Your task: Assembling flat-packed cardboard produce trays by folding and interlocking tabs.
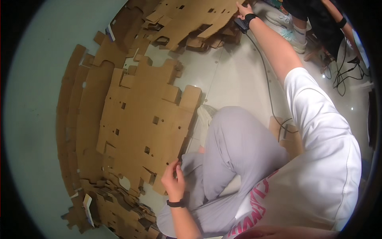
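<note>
While the right hand [245, 10] is placed at the right edge of the far sheet [195, 18], the left hand [174, 183] is set by the lower right edge of the near sheet [135, 95]. Both sheets: brown cardboard, notched and pierced by small holes. Near sheet: spread left of the bent knee [242, 131].

Left grip: fingers curled, thumb close to forefinger; whether the edge is pinched cannot be told. Right grip: fingers at the edge; whether it is clamped cannot be told.

Step, as judged: cut sheets handled by their edges. Next move, as judged: a sure hold on the edge is called for, with tabs kept from snagging.

Surroundings: strips [71, 115] ranged along the wall [32, 99]; a pile [119, 207] of cut pieces, lower left; more pieces [197, 43] beneath the far sheet; a co-worker's shoe [294, 41]; tangled wires [344, 77].

Obstructions: movement may be hampered by the knee, the crowded pieces and a cable [264, 67] trailed beside the right arm.
</note>
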Demonstrator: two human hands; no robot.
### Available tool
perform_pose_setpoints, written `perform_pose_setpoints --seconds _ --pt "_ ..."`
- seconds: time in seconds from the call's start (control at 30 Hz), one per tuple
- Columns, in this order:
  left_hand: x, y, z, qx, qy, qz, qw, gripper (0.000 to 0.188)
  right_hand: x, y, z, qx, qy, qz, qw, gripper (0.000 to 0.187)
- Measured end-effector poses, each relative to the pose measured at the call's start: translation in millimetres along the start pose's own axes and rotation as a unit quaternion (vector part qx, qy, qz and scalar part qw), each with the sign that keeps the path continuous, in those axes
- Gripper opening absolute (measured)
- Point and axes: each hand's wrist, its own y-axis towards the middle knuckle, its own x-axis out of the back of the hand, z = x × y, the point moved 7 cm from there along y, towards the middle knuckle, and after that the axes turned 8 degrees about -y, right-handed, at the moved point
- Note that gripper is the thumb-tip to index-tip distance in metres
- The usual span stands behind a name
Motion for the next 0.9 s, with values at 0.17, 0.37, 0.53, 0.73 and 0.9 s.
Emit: perform_pose_setpoints --seconds 0.17,0.37,0.53,0.73,0.9 --pt "9 -3 8 0.007 -0.024 -0.012 1.0 0.015 -11 -94 29 -0.131 0.059 -0.099 0.985 0.027" --pt "127 -1 53 0.043 -0.022 -0.208 0.977 0.022 -75 -275 103 0.077 -0.131 0.052 0.987 0.06" --pt "225 -20 129 0.119 0.15 -0.132 0.972 0.042 -190 -464 169 0.202 -0.235 0.584 0.75 0.046" --pt "177 -58 292 0.364 0.153 -0.012 0.919 0.065 -283 -551 131 0.179 -0.491 0.588 0.618 0.057" --pt "154 -76 312 0.492 0.198 0.139 0.836 0.075 -295 -509 40 0.277 -0.615 0.446 0.588 0.06"
